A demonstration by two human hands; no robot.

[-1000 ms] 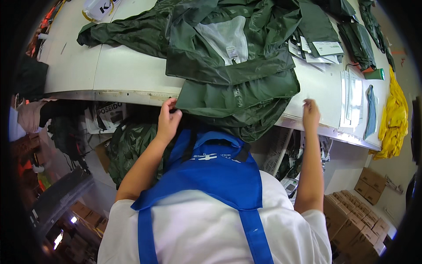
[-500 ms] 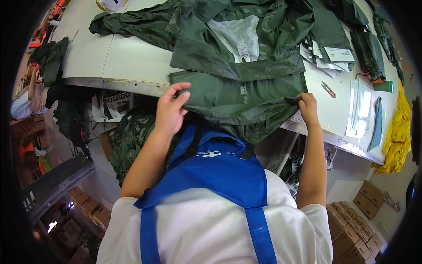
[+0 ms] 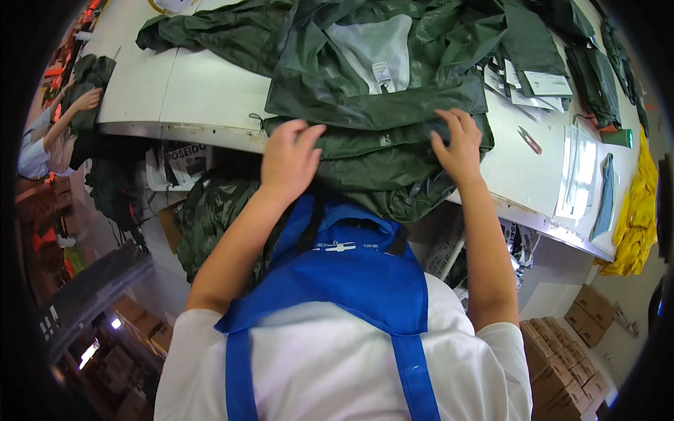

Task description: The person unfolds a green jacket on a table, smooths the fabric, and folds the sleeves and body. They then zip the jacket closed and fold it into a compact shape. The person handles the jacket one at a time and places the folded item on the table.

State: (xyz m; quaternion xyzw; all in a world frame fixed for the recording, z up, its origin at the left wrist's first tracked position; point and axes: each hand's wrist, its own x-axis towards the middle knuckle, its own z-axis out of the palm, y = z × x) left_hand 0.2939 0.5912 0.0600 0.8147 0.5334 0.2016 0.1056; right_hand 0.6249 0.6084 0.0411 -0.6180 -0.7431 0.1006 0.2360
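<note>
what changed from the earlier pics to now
The right hand let go at the right edge of the green garment and moved left over it; the left hand moved inward, to the right. The yellow cloth still hangs at far right.

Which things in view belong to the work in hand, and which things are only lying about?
In the work:
- green jacket on the table
- left hand and right hand, at its near part

Apparently only lying about:
- small scissors
- white papers
- yellow garment
- cardboard boxes
</note>
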